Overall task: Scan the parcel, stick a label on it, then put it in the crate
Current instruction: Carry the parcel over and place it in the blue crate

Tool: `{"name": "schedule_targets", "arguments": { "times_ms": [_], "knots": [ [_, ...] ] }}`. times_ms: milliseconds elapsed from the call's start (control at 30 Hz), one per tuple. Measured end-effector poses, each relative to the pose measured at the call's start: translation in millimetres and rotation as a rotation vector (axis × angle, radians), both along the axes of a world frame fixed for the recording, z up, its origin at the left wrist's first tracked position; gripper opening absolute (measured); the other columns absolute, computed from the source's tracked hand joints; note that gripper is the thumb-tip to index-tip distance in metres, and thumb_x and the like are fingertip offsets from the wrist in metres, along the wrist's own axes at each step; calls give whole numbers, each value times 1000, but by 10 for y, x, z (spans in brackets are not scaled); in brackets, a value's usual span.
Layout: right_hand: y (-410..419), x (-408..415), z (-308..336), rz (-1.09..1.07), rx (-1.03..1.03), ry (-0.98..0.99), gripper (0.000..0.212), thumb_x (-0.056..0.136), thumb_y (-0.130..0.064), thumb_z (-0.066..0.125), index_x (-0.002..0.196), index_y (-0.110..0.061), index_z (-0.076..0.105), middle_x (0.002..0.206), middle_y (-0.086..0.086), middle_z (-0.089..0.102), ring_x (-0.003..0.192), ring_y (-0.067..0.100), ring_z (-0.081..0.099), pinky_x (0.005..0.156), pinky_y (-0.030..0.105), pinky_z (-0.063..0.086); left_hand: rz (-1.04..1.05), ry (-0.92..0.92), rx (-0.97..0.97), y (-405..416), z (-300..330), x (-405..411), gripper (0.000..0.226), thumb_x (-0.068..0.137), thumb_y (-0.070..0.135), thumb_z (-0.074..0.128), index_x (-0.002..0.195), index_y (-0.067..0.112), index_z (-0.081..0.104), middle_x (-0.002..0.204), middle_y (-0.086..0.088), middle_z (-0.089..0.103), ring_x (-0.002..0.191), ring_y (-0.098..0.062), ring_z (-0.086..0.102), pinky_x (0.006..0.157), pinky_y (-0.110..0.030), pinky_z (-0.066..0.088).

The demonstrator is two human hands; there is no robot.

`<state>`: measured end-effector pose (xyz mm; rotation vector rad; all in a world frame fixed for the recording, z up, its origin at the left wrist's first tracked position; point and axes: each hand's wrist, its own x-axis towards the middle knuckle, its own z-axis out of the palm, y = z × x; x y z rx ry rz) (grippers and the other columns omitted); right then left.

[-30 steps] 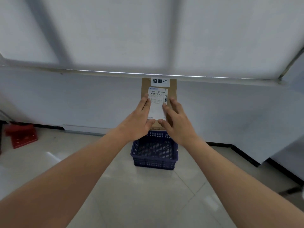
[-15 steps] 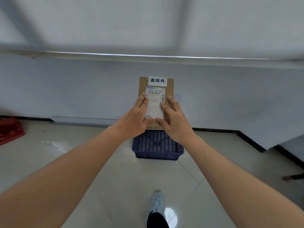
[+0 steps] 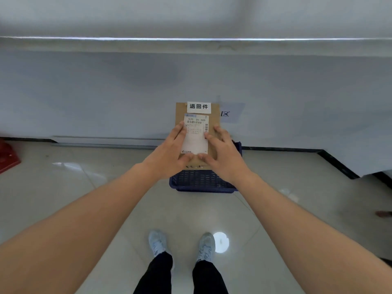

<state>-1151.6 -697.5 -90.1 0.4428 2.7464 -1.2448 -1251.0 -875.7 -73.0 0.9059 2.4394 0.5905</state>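
I hold a flat brown cardboard parcel [image 3: 213, 118] out in front of me with both hands, over a dark blue plastic crate [image 3: 201, 181] that stands on the floor by the wall. A white shipping label [image 3: 196, 132] with barcodes covers the parcel's middle, and a smaller white sticker [image 3: 199, 107] with black characters sits at its top edge. My left hand [image 3: 169, 153] grips the parcel's left side, fingers on the face. My right hand [image 3: 224, 154] grips the right side. The parcel's lower edge hides part of the crate's inside.
Pale tiled floor [image 3: 106, 187] runs to a white wall [image 3: 106, 92] with a dark skirting. A red object [image 3: 8, 155] lies at the far left. My two grey shoes [image 3: 180, 245] stand below the crate. A small paper sign [image 3: 225, 113] is on the wall right of the parcel.
The parcel and both hands have come down lower towards the crate, and my view has tipped down, so my feet now show. Both hands keep the same grip.
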Motion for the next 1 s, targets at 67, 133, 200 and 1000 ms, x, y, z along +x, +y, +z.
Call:
{"name": "schedule_targets", "arguments": {
  "times_ms": [67,133,200,1000],
  "knots": [
    [31,-97,-255,-19,-6,-25,73,96,-38,73,159,-17,42,171,-6,12,155,18,24,123,40,32,-19,-27,-5,53,-244,-149,88,99,35,60,162,7,5,171,3,-6,157,-16,3,125,-36,19],
    [47,-199,-570,-37,-17,-53,74,95,-38,73,159,-18,41,170,-7,11,155,18,24,123,40,32,-41,-55,-9,91,-566,-311,89,98,35,62,163,10,8,171,5,-5,157,-14,4,125,-34,18],
    [45,-310,-931,-45,-33,-82,76,95,-37,74,159,-17,40,170,-7,11,154,19,25,124,42,32,-70,-79,-17,103,-955,-479,89,96,35,65,163,11,11,171,5,-4,156,-13,4,124,-30,16],
    [-53,-1009,-5192,42,-63,-192,85,95,-12,74,164,-12,26,172,2,-2,159,25,4,127,38,24,-150,-93,-93,29,-5302,-1255,91,93,31,70,161,6,15,171,2,0,156,-16,10,118,-23,11]
  ]
}}
